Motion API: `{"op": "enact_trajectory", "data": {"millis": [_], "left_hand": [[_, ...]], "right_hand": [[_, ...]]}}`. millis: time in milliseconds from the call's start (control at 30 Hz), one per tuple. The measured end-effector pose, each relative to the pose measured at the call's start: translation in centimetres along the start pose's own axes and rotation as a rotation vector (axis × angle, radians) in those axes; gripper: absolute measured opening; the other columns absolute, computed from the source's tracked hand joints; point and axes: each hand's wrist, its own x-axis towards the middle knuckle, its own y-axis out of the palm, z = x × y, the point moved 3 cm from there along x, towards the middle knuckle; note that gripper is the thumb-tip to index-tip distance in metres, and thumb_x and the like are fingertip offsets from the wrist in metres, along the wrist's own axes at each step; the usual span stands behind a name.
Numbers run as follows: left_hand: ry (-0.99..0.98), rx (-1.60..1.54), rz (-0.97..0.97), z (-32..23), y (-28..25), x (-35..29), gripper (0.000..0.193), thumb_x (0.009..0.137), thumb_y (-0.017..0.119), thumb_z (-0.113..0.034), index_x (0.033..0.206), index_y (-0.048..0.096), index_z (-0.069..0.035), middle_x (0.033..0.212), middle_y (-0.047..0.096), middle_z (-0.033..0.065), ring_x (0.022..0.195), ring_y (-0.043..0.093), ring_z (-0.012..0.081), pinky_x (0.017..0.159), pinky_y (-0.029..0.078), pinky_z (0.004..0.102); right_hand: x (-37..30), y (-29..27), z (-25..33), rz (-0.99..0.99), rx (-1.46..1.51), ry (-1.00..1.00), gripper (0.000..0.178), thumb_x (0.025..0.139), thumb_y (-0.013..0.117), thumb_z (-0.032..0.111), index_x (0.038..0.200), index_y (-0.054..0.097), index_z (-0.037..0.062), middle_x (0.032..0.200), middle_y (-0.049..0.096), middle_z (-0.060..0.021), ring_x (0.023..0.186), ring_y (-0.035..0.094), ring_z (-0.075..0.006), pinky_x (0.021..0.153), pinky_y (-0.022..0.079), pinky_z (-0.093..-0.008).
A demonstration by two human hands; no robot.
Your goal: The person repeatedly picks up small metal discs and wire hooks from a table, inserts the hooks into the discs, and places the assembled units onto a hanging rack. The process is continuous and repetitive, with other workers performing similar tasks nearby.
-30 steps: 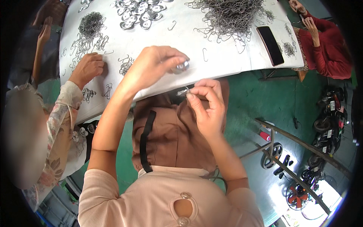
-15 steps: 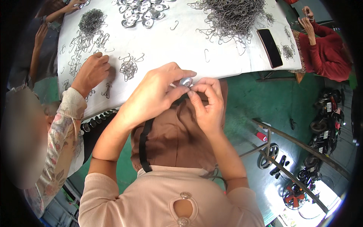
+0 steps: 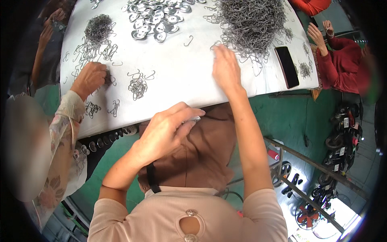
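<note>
The right hand [image 3: 227,71] moved beside curved grey wire hooks [image 3: 254,29], grip unclear; left hand [image 3: 164,127] pinches small silver metal piece [image 3: 196,119], apparently for steadiness.

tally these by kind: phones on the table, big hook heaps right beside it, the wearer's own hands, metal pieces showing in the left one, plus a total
Phone: 1
Big hook heap: 1
Left hand and right hand: 2
Metal piece showing in the left hand: 1
Total: 5
</note>
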Motion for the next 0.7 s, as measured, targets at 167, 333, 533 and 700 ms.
{"op": "enact_trajectory", "data": {"millis": [167,333,533,700], "left_hand": [[-0.047,-0.063,-0.008,1.1,0.3,-0.6,0.029,0.082,0.060,0.005,0.109,0.065,-0.005,0.094,0.064,0.0104,0.082,0.064,0.0224,0.070,0.051,0.0307],[0.028,-0.135,-0.095,1.4,0.7,-0.8,0.028,0.079,0.062,0.006,0.106,0.064,-0.005,0.089,0.061,0.0108,0.076,0.062,0.0282,0.065,0.050,0.0347],[0.051,-0.142,-0.127,1.9,1.0,-1.1,0.027,0.079,0.063,0.005,0.105,0.064,-0.005,0.090,0.062,0.0103,0.076,0.063,0.0268,0.065,0.051,0.0335],[-0.028,-0.201,-0.128,1.8,1.0,-1.3,0.027,0.080,0.063,0.005,0.105,0.065,-0.004,0.093,0.064,0.0111,0.079,0.064,0.0244,0.068,0.051,0.0320]], "right_hand": [[2.5,-1.5,0.4,-0.047,0.138,0.023,0.028,0.082,0.052,-0.001,0.107,0.064,0.0025,0.111,0.060,-0.0153,0.108,0.054,-0.0321,0.097,0.040,-0.0441],[3.1,0.2,-2.4,0.152,-0.290,0.000,0.025,0.078,0.056,0.002,0.099,0.068,0.0080,0.109,0.059,-0.0086,0.108,0.051,-0.0258,0.089,0.040,-0.0432],[4.8,-0.8,-2.0,0.171,-0.050,0.227,0.017,0.077,0.064,0.012,0.093,0.071,0.0121,0.100,0.064,-0.0077,0.096,0.060,-0.0280,0.083,0.044,-0.0442],[6.9,0.3,-0.5,0.458,-0.093,0.434,0.013,0.080,0.067,0.019,0.085,0.072,0.0084,0.093,0.068,-0.0132,0.084,0.066,-0.0326,0.077,0.049,-0.0439]]}}
